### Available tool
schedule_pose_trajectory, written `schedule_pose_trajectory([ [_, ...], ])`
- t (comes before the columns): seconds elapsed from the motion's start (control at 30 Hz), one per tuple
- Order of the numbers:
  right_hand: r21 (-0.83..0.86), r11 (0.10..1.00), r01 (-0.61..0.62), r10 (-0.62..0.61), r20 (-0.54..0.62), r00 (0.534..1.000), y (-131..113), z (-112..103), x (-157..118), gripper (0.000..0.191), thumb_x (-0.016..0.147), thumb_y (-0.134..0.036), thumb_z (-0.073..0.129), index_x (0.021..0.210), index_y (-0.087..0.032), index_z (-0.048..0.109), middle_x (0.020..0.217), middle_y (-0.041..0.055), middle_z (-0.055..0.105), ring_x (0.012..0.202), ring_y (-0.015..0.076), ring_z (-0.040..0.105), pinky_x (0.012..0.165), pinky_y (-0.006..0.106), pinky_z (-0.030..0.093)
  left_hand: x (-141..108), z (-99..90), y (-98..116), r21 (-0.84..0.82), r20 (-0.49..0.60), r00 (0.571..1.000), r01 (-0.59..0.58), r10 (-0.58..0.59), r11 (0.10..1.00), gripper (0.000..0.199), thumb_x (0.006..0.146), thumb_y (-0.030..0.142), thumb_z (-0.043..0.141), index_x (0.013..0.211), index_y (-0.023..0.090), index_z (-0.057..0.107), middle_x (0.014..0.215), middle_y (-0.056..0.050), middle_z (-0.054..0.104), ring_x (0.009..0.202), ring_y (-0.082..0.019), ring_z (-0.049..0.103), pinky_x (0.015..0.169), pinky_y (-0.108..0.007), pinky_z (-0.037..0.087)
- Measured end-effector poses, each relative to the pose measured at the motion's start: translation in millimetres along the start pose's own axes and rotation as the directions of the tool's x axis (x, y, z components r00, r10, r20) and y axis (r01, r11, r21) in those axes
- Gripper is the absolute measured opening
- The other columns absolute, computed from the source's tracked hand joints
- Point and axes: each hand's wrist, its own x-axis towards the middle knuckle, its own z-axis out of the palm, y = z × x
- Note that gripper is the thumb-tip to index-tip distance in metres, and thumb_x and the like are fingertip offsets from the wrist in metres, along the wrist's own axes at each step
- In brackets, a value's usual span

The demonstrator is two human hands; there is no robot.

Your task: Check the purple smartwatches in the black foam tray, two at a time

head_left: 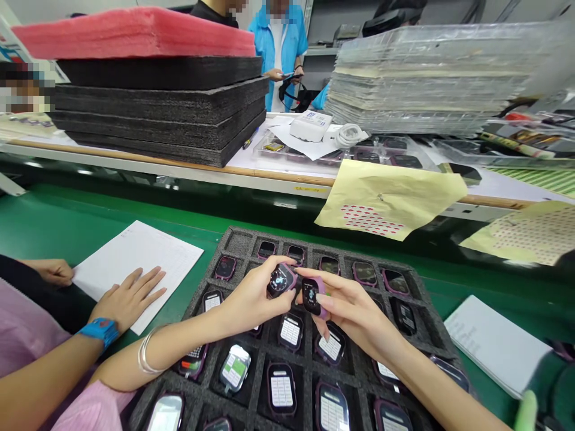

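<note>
My left hand (265, 290) grips a smartwatch (281, 279) whose dark screen shows a lit watch face. Close beside it, my right hand (348, 299) pinches a second smartwatch (311, 296) with a purple case and a similar lit face. Both are raised over a dark grey foam tray (258, 374) with square compartments. Many compartments hold smartwatches, such as one with a white grid on its screen (281, 386) and one with a green-and-white screen (235, 367). A few compartments hold nothing.
At left, a co-worker's hand (128, 296) rests on a white paper sheet (175, 254). A paper pad (496, 344) lies at right. Beyond, a raised shelf carries black foam trays (157, 114), pink foam (135, 33) and stacked clear plastic trays (426, 78). Yellow paper (386, 191) hangs from its edge.
</note>
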Motion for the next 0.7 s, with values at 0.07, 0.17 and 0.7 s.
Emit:
schedule_pose_trajectory([
  [0.07, -0.001, 1.0, 0.012, -0.012, -0.007, 1.0, -0.4, 0.5, -0.3, 0.041, 0.079, -0.029, 0.072, 0.119, -0.021, 0.066, 0.081, 0.0042, 0.063, 0.055, 0.0126, 0.056, 0.048, 0.024, 0.047, 0.2, -0.7, 0.7, -0.008, -0.001, 1.0, 0.003, -0.003, 1.0, 0.039, 0.08, 0.021, 0.057, 0.118, 0.018, 0.048, 0.097, -0.003, 0.064, 0.086, -0.017, 0.06, 0.078, -0.025, 0.046],
  [0.17, -0.011, 1.0, 0.014, -0.014, -0.008, 1.0, -0.1, 0.5, -0.2, 0.039, 0.079, -0.028, 0.072, 0.118, -0.02, 0.067, 0.086, 0.0057, 0.064, 0.055, 0.012, 0.055, 0.048, 0.024, 0.048, 0.0, -1.4, 2.0, -0.012, 0.03, 1.0, 0.005, -0.005, 1.0, 0.036, 0.078, 0.018, 0.058, 0.113, 0.017, 0.051, 0.094, -0.002, 0.063, 0.082, -0.015, 0.059, 0.075, -0.024, 0.046],
  [0.7, 0.006, 0.999, 0.049, -0.049, -0.012, 0.999, 0.3, 0.1, -1.0, 0.036, 0.082, -0.025, 0.071, 0.117, -0.019, 0.068, 0.077, 0.0032, 0.063, 0.053, 0.0103, 0.054, 0.047, 0.02, 0.048, -0.7, -3.1, 4.8, 0.019, 0.001, 1.0, -0.012, 0.012, 1.0, 0.031, 0.079, 0.015, 0.056, 0.11, 0.017, 0.05, 0.089, -0.001, 0.06, 0.077, -0.013, 0.056, 0.073, -0.023, 0.045],
])
